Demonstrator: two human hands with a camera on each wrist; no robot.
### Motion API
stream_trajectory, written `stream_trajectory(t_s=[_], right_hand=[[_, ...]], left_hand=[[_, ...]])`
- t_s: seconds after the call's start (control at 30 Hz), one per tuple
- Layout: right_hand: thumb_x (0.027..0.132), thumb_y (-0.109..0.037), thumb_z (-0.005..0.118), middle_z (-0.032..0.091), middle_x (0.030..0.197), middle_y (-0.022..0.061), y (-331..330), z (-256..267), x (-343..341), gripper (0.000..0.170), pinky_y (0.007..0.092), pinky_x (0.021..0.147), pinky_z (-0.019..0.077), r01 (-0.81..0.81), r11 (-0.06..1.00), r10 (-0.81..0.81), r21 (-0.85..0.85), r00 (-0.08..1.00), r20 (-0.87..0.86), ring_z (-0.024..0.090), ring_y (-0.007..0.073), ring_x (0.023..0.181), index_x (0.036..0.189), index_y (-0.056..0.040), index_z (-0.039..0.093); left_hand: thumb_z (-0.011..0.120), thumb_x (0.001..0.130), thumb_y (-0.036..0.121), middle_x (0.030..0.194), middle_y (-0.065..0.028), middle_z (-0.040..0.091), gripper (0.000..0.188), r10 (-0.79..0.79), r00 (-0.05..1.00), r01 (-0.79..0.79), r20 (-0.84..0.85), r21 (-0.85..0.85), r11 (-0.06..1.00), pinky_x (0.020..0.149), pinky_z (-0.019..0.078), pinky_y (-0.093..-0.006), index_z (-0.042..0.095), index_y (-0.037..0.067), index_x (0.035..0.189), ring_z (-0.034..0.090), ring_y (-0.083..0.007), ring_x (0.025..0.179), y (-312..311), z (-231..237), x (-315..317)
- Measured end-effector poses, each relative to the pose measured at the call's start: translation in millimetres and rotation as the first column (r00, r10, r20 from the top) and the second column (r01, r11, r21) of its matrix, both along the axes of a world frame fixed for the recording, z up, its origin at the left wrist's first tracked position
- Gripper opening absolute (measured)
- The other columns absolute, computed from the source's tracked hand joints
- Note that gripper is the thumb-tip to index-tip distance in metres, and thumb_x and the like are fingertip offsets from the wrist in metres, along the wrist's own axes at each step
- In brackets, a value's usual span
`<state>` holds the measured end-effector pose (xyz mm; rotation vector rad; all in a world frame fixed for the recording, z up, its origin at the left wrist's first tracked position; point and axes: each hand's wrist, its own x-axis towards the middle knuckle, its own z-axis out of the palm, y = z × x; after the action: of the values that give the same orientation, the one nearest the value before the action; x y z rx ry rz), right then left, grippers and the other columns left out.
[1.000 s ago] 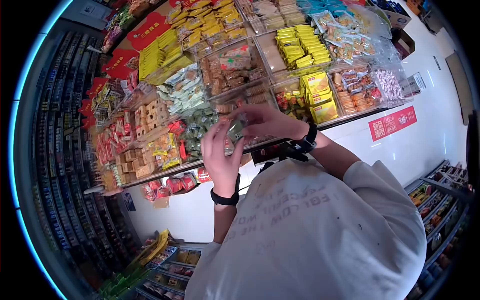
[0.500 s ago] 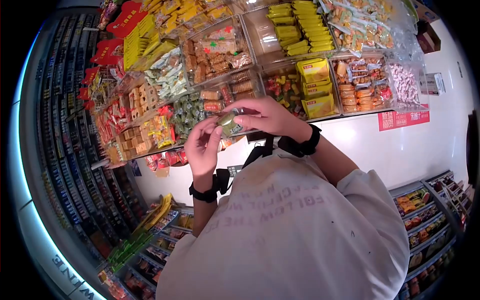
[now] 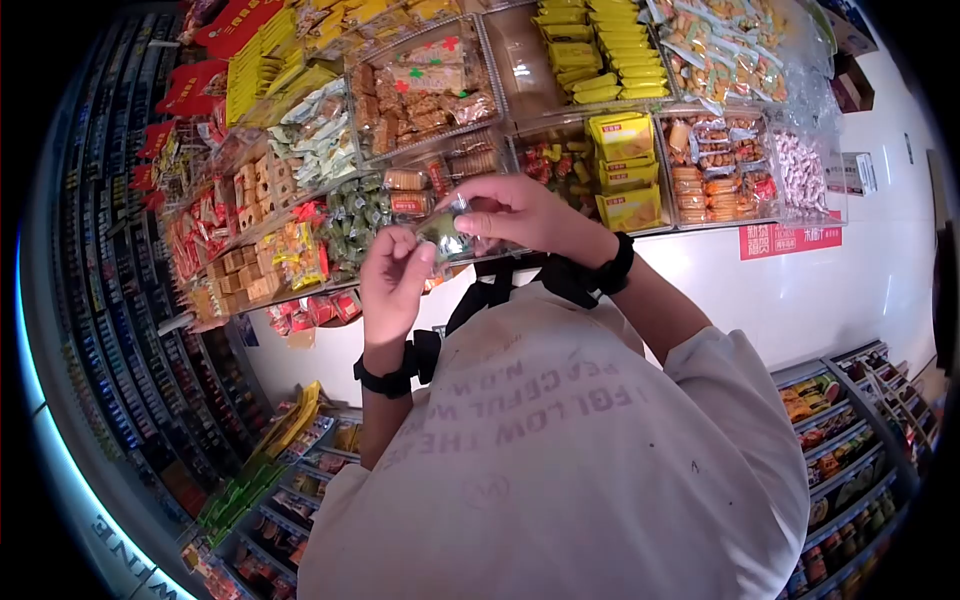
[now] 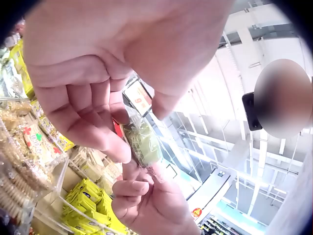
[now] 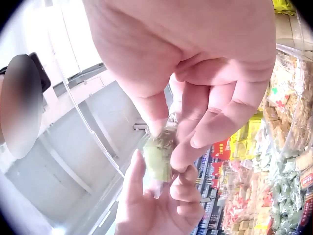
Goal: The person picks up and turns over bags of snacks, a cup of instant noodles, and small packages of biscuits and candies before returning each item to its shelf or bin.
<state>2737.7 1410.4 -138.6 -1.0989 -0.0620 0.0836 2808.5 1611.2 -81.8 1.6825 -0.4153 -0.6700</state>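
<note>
A small green snack in a clear wrapper [image 3: 447, 238] is held between both hands, in front of the display's near edge. My right hand [image 3: 525, 213] pinches one end of it between thumb and fingers, from the right. My left hand [image 3: 392, 285] grips the other end, its thumb pointing up at the wrapper. The left wrist view shows the pale green packet [image 4: 148, 144] with its crinkled clear film between the two hands. Seen from the right wrist, the green packet [image 5: 159, 156] spans from the right fingertips to the left thumb and curled fingers.
Green-wrapped sweets [image 3: 355, 220] fill a compartment just beyond my left hand. Around them are packaged biscuits [image 3: 408, 182], yellow packets [image 3: 628, 205] and a box of brown nut bars [image 3: 425, 95]. A dark bottle shelf [image 3: 120, 300] stands at the left.
Both hands have drawn back from over the display toward the body, with the green packet between them. The packet is turned between the fingers, and the head view has shifted.
</note>
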Motion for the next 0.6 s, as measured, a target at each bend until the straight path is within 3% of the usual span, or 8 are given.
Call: stream_trajectory(t_s=[0.17, 0.27, 0.3, 0.4, 0.43, 0.5, 0.57, 0.6], right_hand=[[0.091, -0.021, 0.065, 0.063, 0.086, 0.0016, 62.0, -9.8, 17.3, 0.037, 0.0235, 0.067, 0.0498, -0.059, 0.995, 0.051, -0.081, 0.994, -0.094, 0.058, 0.0065, 0.072, 0.122, -0.0024, 0.056], [0.089, -0.021, 0.068, 0.062, 0.081, 0.0009, 112.1, -12.2, 28.5, 0.038, 0.0229, 0.065, 0.0486, 0.016, 0.998, -0.027, -0.068, 0.986, -0.164, 0.058, 0.0061, 0.071, 0.120, -0.0018, 0.057], [0.087, -0.021, 0.071, 0.061, 0.075, 0.0001, 121.9, 0.4, 32.0, 0.038, 0.0230, 0.063, 0.0465, -0.004, 0.962, -0.053, -0.272, 0.978, -0.200, 0.056, 0.0055, 0.070, 0.117, -0.0014, 0.059], [0.084, -0.018, 0.072, 0.058, 0.070, 0.0004, 164.9, -10.0, 50.8, 0.036, 0.0246, 0.061, 0.0444, 0.064, 0.877, -0.103, -0.476, 0.993, -0.057, 0.053, 0.0055, 0.067, 0.114, -0.0009, 0.060], [0.084, -0.015, 0.072, 0.060, 0.073, 0.0020, 183.3, -16.9, 58.3, 0.034, 0.0247, 0.062, 0.0452, 0.138, 0.919, -0.151, -0.369, 0.988, -0.008, 0.054, 0.0060, 0.068, 0.111, 0.0010, 0.060], [0.083, -0.014, 0.073, 0.063, 0.078, 0.0038, 203.4, -17.0, 61.8, 0.033, 0.0252, 0.064, 0.0473, 0.096, 0.892, -0.150, -0.443, 0.985, -0.090, 0.057, 0.0061, 0.073, 0.108, 0.0027, 0.060], [0.084, -0.013, 0.072, 0.065, 0.083, 0.0048, 227.5, -35.4, 68.3, 0.030, 0.0249, 0.067, 0.0489, 0.152, 0.866, -0.193, -0.476, 0.980, -0.039, 0.059, 0.0063, 0.078, 0.106, 0.0038, 0.060], [0.086, -0.010, 0.069, 0.065, 0.086, 0.0053, 234.5, -15.4, 71.9, 0.029, 0.0245, 0.070, 0.0495, 0.051, 0.902, -0.136, -0.429, 0.976, -0.170, 0.060, 0.0067, 0.080, 0.109, 0.0033, 0.058]], left_hand=[[0.066, 0.086, -0.002, 0.080, 0.0048, 0.044, 0.022, 0.032, 0.999, -0.030, 0.017, -0.112, 0.993, 0.061, 0.0384, -0.0187, 0.046, 0.005, 0.093, 0.044, -0.0028, 0.068, 50.7, -13.7, 28.6], [0.067, 0.085, -0.002, 0.080, 0.0031, 0.049, 0.023, -0.051, 0.998, 0.052, 0.047, -0.026, 0.998, 0.065, 0.0419, -0.0188, 0.047, 0.004, 0.095, 0.049, -0.0028, 0.073, 93.6, -13.7, 50.1], [0.067, 0.084, -0.002, 0.079, 0.0020, 0.052, 0.024, -0.078, 0.997, 0.078, 0.007, -0.043, 0.996, 0.067, 0.0441, -0.0197, 0.048, 0.004, 0.096, 0.052, -0.0040, 0.075, 110.2, -16.9, 58.4], [0.071, 0.081, -0.001, 0.081, -0.0014, 0.059, 0.029, -0.202, 0.974, 0.195, 0.102, 0.074, 0.978, 0.072, 0.0470, -0.0219, 0.047, 0.003, 0.098, 0.057, -0.0064, 0.079, 150.6, -22.2, 86.2], [0.072, 0.081, 0.004, 0.081, -0.0030, 0.060, 0.030, -0.212, 0.976, 0.208, 0.051, 0.060, 0.976, 0.069, 0.0479, -0.0234, 0.047, 0.003, 0.098, 0.058, -0.0067, 0.076, 161.7, -26.7, 95.0], [0.073, 0.081, 0.009, 0.082, -0.0056, 0.061, 0.033, -0.348, 0.935, 0.314, 0.070, 0.294, 0.903, 0.066, 0.0485, -0.0258, 0.046, 0.002, 0.099, 0.058, -0.0080, 0.075, 183.3, -30.2, 115.3], [0.072, 0.083, 0.008, 0.080, -0.0013, 0.058, 0.033, -0.429, 0.898, 0.380, 0.103, 0.312, 0.871, 0.066, 0.0473, -0.0244, 0.045, 0.003, 0.101, 0.055, -0.0065, 0.074, 202.2, -37.1, 126.6], [0.073, 0.084, 0.010, 0.080, -0.0034, 0.058, 0.034, -0.455, 0.888, 0.417, 0.063, 0.304, 0.856, 0.067, 0.0475, -0.0252, 0.044, 0.003, 0.101, 0.056, -0.0071, 0.076, 211.5, -43.8, 133.9]])
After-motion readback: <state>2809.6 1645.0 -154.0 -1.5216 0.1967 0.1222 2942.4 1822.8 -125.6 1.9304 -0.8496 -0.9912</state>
